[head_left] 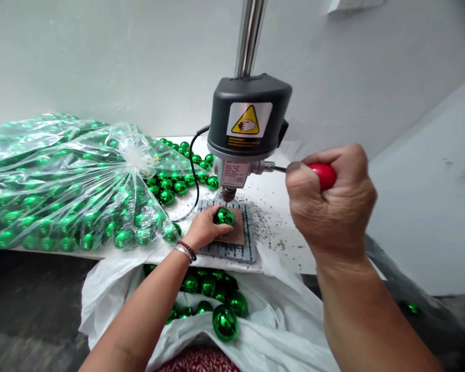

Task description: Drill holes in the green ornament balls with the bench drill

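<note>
My left hand (209,227) grips a shiny green ball (223,217) by its sides, on a brown board (236,232) at the base of a drill press (250,116). The drill bit comes down right at the top of this ball; whether it has entered the ball I cannot tell. My right hand (329,201) is closed around the drill press lever (324,176), whose red knob shows between the fingers. Under the brown board lies a grey patterned pad (250,250).
A tied clear plastic bag (135,160) full of green balls fills the left of the white table (282,258). Loose green balls (166,196) lie behind it. Dark shavings (269,227) are scattered beside the pad. An open white sack (112,279) below the table edge holds more balls.
</note>
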`<state>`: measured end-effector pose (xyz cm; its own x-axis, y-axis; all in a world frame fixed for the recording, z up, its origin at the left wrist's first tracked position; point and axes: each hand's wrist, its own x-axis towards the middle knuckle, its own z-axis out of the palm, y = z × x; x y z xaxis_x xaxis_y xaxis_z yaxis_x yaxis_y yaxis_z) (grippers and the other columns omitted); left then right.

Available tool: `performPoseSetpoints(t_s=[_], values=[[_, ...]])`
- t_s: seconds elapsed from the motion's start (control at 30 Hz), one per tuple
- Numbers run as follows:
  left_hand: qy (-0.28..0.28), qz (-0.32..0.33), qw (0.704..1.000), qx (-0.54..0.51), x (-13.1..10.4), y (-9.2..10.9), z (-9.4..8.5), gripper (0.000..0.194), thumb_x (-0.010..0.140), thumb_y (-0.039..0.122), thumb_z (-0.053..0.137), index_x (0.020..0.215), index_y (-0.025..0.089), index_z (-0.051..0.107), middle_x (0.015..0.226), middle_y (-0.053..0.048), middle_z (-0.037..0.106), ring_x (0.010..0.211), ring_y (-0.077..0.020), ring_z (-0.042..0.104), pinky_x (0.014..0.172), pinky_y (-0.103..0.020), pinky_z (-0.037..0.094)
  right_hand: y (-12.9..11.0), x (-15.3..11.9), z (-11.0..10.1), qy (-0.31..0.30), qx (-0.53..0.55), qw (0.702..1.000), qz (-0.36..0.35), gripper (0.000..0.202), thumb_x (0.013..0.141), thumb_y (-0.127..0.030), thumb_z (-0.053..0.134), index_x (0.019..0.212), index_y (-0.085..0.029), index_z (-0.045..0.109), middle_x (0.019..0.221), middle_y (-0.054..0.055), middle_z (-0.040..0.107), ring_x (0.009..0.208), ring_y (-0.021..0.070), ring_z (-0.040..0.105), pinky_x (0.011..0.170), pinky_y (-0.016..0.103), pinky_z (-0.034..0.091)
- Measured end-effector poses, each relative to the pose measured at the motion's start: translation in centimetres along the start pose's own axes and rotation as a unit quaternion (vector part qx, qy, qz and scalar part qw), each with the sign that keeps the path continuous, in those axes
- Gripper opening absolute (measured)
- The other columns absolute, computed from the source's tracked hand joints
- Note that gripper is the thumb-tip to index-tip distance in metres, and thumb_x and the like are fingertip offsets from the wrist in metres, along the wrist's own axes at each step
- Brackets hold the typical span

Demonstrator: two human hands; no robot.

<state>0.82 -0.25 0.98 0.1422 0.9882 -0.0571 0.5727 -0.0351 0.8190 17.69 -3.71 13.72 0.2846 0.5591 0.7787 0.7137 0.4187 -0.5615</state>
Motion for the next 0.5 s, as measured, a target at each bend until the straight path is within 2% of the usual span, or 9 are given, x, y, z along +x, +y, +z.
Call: performPoseSetpoints(t_s=[0.17,0.37,0.5], values=[[-0.003,0.013,1.000,-0.018,0.1,-0.6,0.2,0.067,0.068,0.030,0.079,0.132,0.020,0.061,0.119,-0.006,0.071,0.109,-0.0242,0.064,0.100,-0.034,0.047,0.5,-0.7,0.2,0.040,-0.014,0.999,-0.025,0.015,0.079,-0.033,0.055,0.073,-0.022,0.046,0.063,-0.005,0.051,0.055,0.0077,0.046,0.057,0.024,0.041],[-0.005,0.034,0.999,-0.022,0.2,-1.2,0.4,0.060,0.068,0.032,0.079,0.126,0.025,0.065,0.111,-0.003,0.073,0.103,-0.0240,0.066,0.097,-0.035,0.049,1.5,-1.7,0.8,0.092,-0.020,0.994,-0.063,0.006,0.075,-0.026,0.056,0.074,-0.024,0.050,0.067,-0.003,0.056,0.061,0.0117,0.054,0.059,0.029,0.045],[-0.004,0.039,0.999,-0.026,0.1,-1.2,0.4,0.056,0.068,0.032,0.078,0.123,0.025,0.067,0.107,-0.003,0.074,0.099,-0.0238,0.066,0.094,-0.034,0.050,1.8,-2.7,1.1,0.105,-0.035,0.992,-0.061,0.007,0.077,-0.027,0.056,0.075,-0.023,0.051,0.069,-0.002,0.056,0.060,0.0111,0.052,0.055,0.028,0.043]])
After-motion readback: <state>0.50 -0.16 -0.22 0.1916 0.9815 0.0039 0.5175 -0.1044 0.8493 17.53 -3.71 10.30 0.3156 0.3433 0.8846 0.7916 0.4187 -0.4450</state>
